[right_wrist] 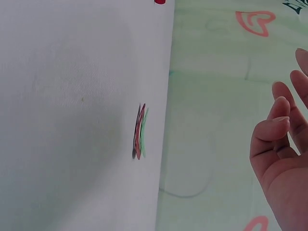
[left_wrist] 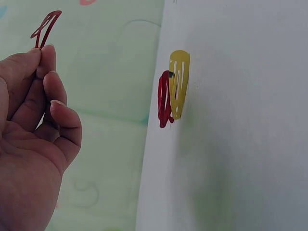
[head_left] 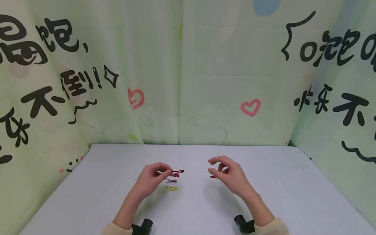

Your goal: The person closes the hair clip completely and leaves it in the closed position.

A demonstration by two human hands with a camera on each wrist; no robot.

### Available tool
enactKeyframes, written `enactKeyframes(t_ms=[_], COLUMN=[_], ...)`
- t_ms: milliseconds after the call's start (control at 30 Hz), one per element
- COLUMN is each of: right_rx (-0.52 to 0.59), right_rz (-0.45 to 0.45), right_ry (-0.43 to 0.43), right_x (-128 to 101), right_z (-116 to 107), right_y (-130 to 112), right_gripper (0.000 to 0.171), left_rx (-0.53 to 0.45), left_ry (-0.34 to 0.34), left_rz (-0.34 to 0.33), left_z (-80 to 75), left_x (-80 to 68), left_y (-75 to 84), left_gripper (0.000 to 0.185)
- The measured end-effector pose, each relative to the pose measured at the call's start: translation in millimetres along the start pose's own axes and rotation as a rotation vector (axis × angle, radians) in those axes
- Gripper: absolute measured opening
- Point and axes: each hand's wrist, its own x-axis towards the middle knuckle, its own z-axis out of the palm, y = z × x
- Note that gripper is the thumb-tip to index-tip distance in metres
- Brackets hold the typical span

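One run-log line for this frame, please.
left hand: pinches red hair clip | right hand: holds nothing | table: yellow hair clip beside dark red clip

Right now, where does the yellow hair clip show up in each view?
Head: yellow hair clip on the white table, just below the left hand.
Left wrist: upper centre, beside a red clip.
Right wrist: not in it.
Shared landmark: the white table's far edge against the green curtain.
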Motion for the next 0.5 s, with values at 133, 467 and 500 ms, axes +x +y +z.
enactKeyframes(t_ms=[133, 467, 500], right_rx=[0.016, 0.015, 0.02], right_rz=[-0.007, -0.045, -0.044], right_ry=[-0.003, -0.001, -0.005], right_x=[-0.5, 0.1, 0.1], right_z=[3.6, 15.1, 16.2], right_y=[-2.2, -6.1, -7.2], right_gripper=[0.028, 0.026, 0.026], left_rx=[-0.033, -0.056, -0.058], left_ry=[-0.016, -0.061, -0.063], left_rz=[0.015, 0.032, 0.031], left_z=[3.6, 13.5, 14.5], left_x=[0.6, 4.3, 4.5], left_y=[1.1, 0.4, 0.9], left_gripper=[0.008, 0.006, 0.006])
